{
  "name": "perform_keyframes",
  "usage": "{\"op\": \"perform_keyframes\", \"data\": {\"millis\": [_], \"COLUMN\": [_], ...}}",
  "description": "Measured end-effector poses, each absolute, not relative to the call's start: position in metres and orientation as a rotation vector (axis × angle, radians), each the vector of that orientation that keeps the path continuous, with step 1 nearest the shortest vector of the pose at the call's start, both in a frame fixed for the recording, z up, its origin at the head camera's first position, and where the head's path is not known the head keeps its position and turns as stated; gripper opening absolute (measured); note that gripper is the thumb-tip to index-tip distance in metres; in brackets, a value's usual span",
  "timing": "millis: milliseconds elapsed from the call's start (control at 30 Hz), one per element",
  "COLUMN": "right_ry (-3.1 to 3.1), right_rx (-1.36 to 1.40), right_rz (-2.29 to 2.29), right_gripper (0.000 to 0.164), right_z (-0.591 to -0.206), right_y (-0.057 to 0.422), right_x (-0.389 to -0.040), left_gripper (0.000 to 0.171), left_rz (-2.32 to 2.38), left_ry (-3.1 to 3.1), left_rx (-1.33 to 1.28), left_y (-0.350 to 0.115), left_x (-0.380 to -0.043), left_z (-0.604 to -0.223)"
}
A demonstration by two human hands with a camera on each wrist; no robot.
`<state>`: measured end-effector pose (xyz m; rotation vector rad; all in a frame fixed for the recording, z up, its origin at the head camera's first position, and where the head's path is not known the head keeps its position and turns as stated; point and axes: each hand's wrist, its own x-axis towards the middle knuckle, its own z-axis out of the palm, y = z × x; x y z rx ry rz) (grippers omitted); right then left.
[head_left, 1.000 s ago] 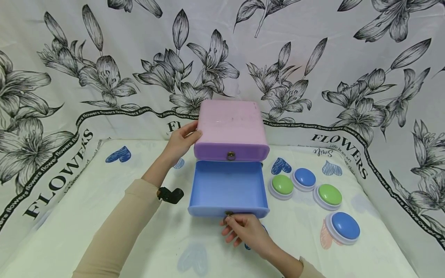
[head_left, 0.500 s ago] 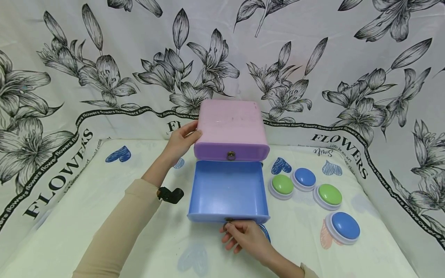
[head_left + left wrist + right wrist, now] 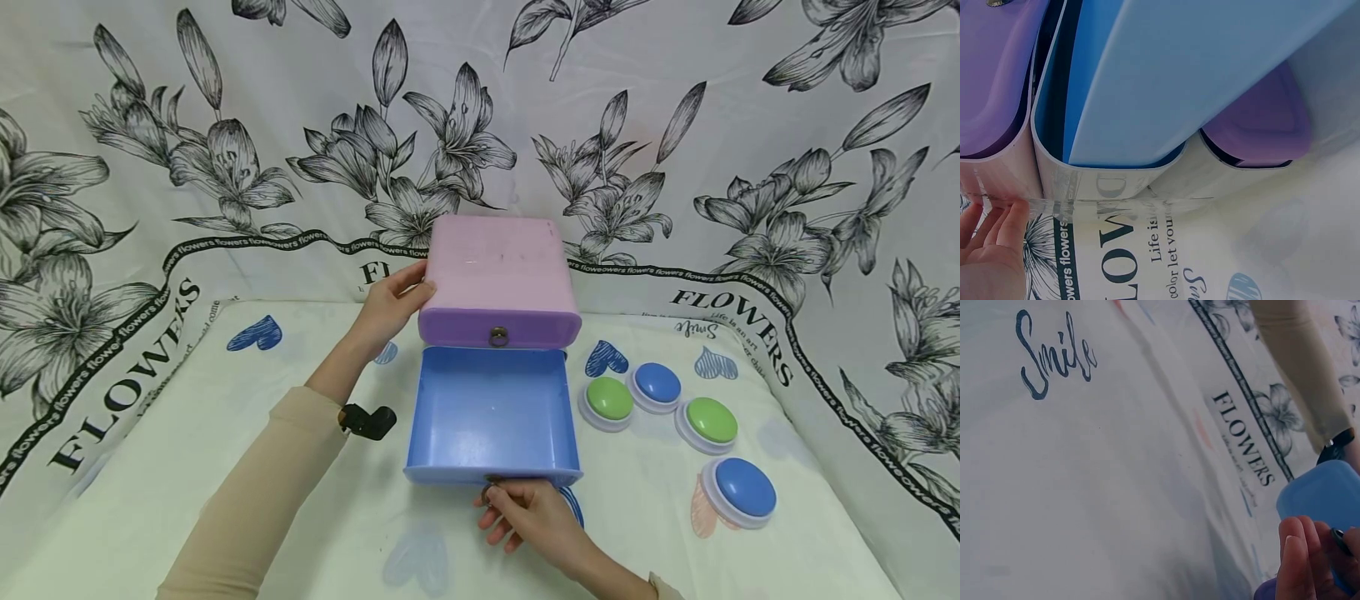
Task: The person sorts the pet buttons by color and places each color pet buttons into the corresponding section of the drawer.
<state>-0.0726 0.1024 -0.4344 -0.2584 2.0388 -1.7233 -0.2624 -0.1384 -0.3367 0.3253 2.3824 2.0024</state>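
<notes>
A small drawer cabinet with a pink top [image 3: 498,262] stands near the back of the table. Its blue drawer [image 3: 491,408] is pulled far out, and I see nothing inside. My right hand [image 3: 540,521] pinches the ring pull [image 3: 487,493] on that drawer's front. Against the cabinet's left side my left hand [image 3: 395,302] rests, fingers straight in the left wrist view. Above the blue drawer, the upper purple drawer [image 3: 457,327] is in its slot, its ring handle [image 3: 498,336] hanging down. A lower purple drawer [image 3: 1260,119] shows in the left wrist view.
To the right of the cabinet, two green push buttons [image 3: 610,398] [image 3: 712,420] and two blue push buttons [image 3: 657,382] [image 3: 746,487] stand on white bases. A heart-print cloth [image 3: 322,517] covers the table. Behind hangs a flower-print curtain [image 3: 637,50].
The blue drawer has come further out toward me, with my right hand pinching its ring pull throughout. Most of that motion came in the first half second. My left hand has stayed put.
</notes>
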Motion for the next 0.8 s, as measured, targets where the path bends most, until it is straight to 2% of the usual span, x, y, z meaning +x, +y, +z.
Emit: {"op": "perform_keyframes", "data": {"millis": [333, 800], "right_ry": [2.017, 1.997], "right_rx": [-0.265, -0.212], "right_rz": [-1.728, -1.737], "right_gripper": [0.042, 0.039], "right_z": [-0.44, -0.448], "right_y": [0.103, 0.104], "right_x": [-0.07, -0.069], "left_gripper": [0.057, 0.056], "left_rz": [1.997, 2.009], "left_ry": [2.37, 2.332], "left_rx": [0.343, 0.321], "left_y": [-0.139, -0.134], "left_x": [-0.262, -0.244], "left_z": [-0.336, -0.314]}}
